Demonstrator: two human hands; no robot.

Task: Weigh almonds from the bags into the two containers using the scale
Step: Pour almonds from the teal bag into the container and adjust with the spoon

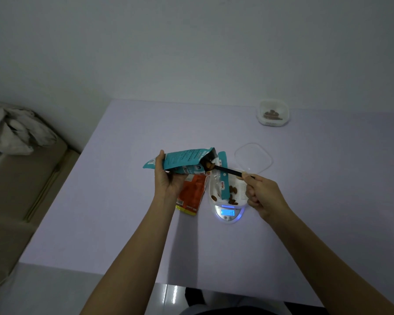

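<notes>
My left hand (168, 180) grips a teal almond bag (182, 161), held on its side above the table with its open mouth to the right. My right hand (263, 196) pinches the handle of a black spoon (228, 170); its bowl holds a few almonds at the bag's mouth. Below stands a clear container (240, 189) with several almonds on a white scale (228, 212), whose blue display is lit. A torn teal strip hangs over the container's left side. An orange bag (191, 196) lies flat left of the scale.
A second clear container (273, 113) with almonds stands at the table's far right. A clear lid (254, 156) lies behind the scale. The white table (123, 201) ends at the left beside a beige surface with crumpled cloth (16, 130).
</notes>
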